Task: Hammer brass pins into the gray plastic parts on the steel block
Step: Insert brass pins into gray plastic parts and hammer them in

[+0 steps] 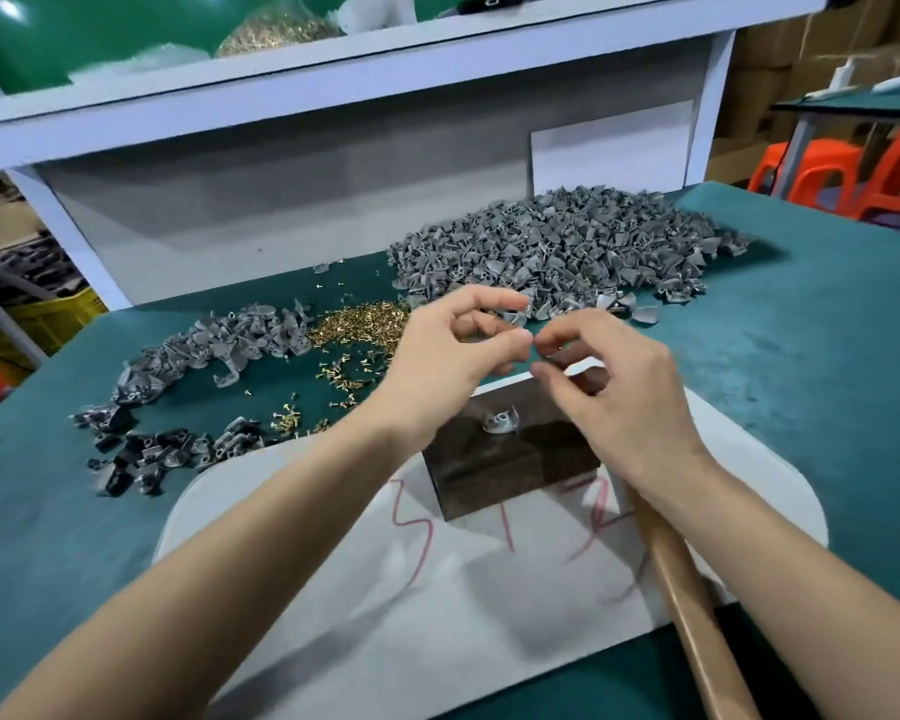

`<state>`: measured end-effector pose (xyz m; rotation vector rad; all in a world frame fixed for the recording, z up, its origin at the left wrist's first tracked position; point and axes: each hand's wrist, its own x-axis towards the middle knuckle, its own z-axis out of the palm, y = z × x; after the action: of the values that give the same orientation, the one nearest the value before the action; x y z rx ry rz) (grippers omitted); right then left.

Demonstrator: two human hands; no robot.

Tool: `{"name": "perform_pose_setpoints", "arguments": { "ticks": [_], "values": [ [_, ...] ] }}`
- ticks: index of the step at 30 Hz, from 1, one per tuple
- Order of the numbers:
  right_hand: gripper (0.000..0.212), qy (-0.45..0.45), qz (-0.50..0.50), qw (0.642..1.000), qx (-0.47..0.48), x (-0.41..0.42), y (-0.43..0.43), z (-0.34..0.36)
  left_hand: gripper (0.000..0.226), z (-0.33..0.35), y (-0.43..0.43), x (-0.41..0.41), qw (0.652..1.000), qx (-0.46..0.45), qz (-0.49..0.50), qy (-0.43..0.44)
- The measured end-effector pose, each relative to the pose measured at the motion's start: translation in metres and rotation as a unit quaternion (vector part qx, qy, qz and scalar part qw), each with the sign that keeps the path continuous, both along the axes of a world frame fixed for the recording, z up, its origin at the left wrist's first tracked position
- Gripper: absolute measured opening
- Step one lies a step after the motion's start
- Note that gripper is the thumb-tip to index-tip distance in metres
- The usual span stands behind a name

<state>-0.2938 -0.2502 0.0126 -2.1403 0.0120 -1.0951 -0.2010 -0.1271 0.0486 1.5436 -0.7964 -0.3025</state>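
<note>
Both hands hover over the far edge of the steel block (510, 470), fingertips nearly meeting. The left hand (453, 356) and right hand (619, 387) are curled as if pinching, but I cannot tell what, if anything, they hold. One gray part (501, 422) sits on top of the block. Brass pins (354, 324) lie to the left and the heap of gray parts (567, 246) behind. The hammer handle (681, 589) crosses the white sheet (333, 589) on the right, beside open green mat (801, 356).

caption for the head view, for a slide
Left hand and right hand nearly touch over the steel block bearing a gray part; hammer lies beside it.
</note>
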Motion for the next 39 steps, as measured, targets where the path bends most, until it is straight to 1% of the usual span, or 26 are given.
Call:
{"name": "perform_pose_setpoints", "arguments": {
  "ticks": [4, 9, 12, 15, 16, 18, 20, 22, 23, 25, 26, 28, 31, 34, 36, 39],
  "values": [
    [0.015, -0.006, -0.012, 0.998, 0.055, 0.0, -0.003, 0.001, 0.021, -0.016, -0.004, -0.001, 0.999, -0.009, -0.01, 0.038],
    [0.011, 0.005, -0.009, 0.999, 0.037, 0.001, -0.001, -0.001, 0.017, -0.026, -0.003, 0.001, 0.998, -0.017, -0.029, 0.049],
    [0.014, 0.02, 0.014, 0.998, 0.053, 0.0, -0.003, 0.001, 0.015, -0.027, -0.002, 0.003, 0.996, -0.025, -0.053, 0.068],
    [0.015, 0.036, 0.008, 0.997, 0.071, -0.001, -0.003, 0.002, 0.017, -0.022, -0.001, 0.005, 0.997, 0.002, -0.054, 0.049],
    [0.016, 0.043, 0.005, 0.996, 0.082, -0.001, -0.003, 0.002, 0.015, -0.017, 0.002, 0.007, 0.998, 0.025, -0.055, 0.027],
    [0.019, 0.061, 0.007, 0.992, 0.109, 0.0, -0.003, 0.001, 0.013, -0.004, 0.01, 0.018, 0.991, 0.106, -0.045, -0.063],
    [0.02, 0.09, 0.011, 0.99, 0.107, 0.001, -0.003, -0.001, 0.02, 0.006, 0.018, 0.028, 0.961, 0.23, -0.034, -0.151],
    [0.02, 0.116, 0.019, 0.989, 0.086, 0.001, 0.0, -0.002, 0.023, 0.009, 0.021, 0.029, 0.924, 0.332, -0.048, -0.181],
    [0.019, 0.123, 0.022, 0.989, 0.072, 0.001, 0.001, -0.002, 0.019, 0.009, 0.02, 0.027, 0.916, 0.353, -0.061, -0.178],
    [0.017, 0.133, 0.027, 0.99, 0.035, 0.001, 0.004, -0.001, 0.009, 0.007, 0.019, 0.025, 0.916, 0.356, -0.073, -0.169],
    [0.016, 0.138, 0.031, 0.99, 0.016, 0.001, 0.005, 0.0, 0.008, 0.007, 0.019, 0.025, 0.916, 0.356, -0.076, -0.171],
    [0.016, 0.15, 0.038, 0.988, -0.007, 0.001, 0.006, 0.001, 0.009, 0.008, 0.019, 0.024, 0.914, 0.354, -0.078, -0.182],
    [0.015, 0.166, 0.033, 0.985, -0.03, 0.0, 0.008, 0.001, 0.009, 0.008, 0.021, 0.021, 0.921, 0.344, -0.092, -0.157],
    [0.013, 0.176, 0.025, 0.982, -0.058, 0.001, 0.01, 0.002, 0.016, 0.01, 0.021, 0.018, 0.905, 0.37, -0.106, -0.179],
    [0.012, 0.183, 0.015, 0.981, -0.058, 0.001, 0.01, 0.002, 0.017, 0.009, 0.02, 0.018, 0.915, 0.349, -0.098, -0.174],
    [0.012, 0.185, -0.009, 0.982, -0.032, 0.001, 0.009, 0.0, 0.009, 0.007, 0.019, 0.017, 0.949, 0.283, -0.103, -0.096]
  ]
}}
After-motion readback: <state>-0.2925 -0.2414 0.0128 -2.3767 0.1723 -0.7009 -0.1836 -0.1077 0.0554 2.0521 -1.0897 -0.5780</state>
